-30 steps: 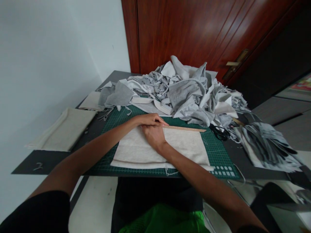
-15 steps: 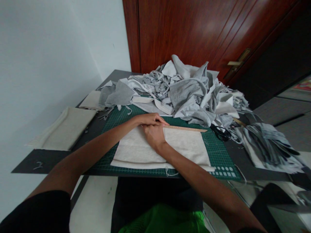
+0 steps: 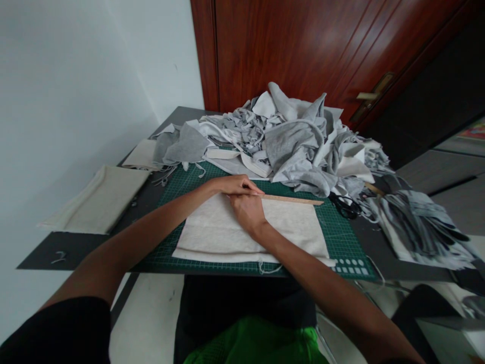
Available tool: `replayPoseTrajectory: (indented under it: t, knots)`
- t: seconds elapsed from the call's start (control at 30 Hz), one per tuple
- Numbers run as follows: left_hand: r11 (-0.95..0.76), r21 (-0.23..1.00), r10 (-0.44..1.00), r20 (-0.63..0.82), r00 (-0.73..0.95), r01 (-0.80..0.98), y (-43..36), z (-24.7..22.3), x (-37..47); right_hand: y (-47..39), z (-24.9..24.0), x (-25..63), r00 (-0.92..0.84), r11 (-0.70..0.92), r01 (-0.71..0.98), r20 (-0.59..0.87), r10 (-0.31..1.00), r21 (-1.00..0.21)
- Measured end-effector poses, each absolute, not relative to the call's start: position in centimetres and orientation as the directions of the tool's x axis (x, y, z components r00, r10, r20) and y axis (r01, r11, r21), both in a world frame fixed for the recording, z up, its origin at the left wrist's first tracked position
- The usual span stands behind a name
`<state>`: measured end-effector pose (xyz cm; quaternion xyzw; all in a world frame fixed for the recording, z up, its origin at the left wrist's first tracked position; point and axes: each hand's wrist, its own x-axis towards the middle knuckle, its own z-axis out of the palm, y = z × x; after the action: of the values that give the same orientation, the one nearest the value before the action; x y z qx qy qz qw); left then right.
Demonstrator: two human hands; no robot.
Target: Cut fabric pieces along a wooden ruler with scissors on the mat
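Observation:
A cream fabric piece (image 3: 212, 230) lies flat on the green cutting mat (image 3: 337, 232), a seam or fold running along its near edge. Across its far edge is a thin wooden ruler (image 3: 293, 199), whose right part shows. My left hand (image 3: 238, 184) is bent over the ruler's left part, fingers together and pressing down on it. Just in front of it and touching it, my right hand (image 3: 248, 211) is closed with its knuckles up, close against the ruler. Whatever it grips is hidden beneath the hands. Loose threads (image 3: 269, 268) hang at the fabric's near edge.
A big heap of grey and white fabric scraps (image 3: 295, 141) covers the table's back. Black-handled scissors (image 3: 345, 206) lie right of the mat. Folded cream cloth (image 3: 102, 199) is at the left, and stacked grey cloth (image 3: 420, 227) at the right. A wooden door (image 3: 284, 45) stands behind.
My right hand has slid a little to the right along the ruler. My left hand, the ruler and the fabric stay almost where they were.

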<state>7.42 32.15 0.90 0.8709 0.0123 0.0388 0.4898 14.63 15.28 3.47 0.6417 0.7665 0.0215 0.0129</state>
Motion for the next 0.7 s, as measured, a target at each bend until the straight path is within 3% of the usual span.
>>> replayPoseTrajectory:
  t: [0.33, 0.7]
  knots:
    - [-0.532, 0.846, 0.049, 0.052, 0.997, -0.018, 32.2, 0.9, 7.6, 14.4, 4.7, 16.0, -0.096, 0.101, 0.993, -0.093, 0.991, 0.055]
    - [-0.512, 0.859, 0.056, 0.055, 0.997, -0.018, 31.9, 1.1, 7.7, 13.4, 4.3, 18.5, -0.075, 0.076, 0.997, -0.04, 0.996, 0.032]
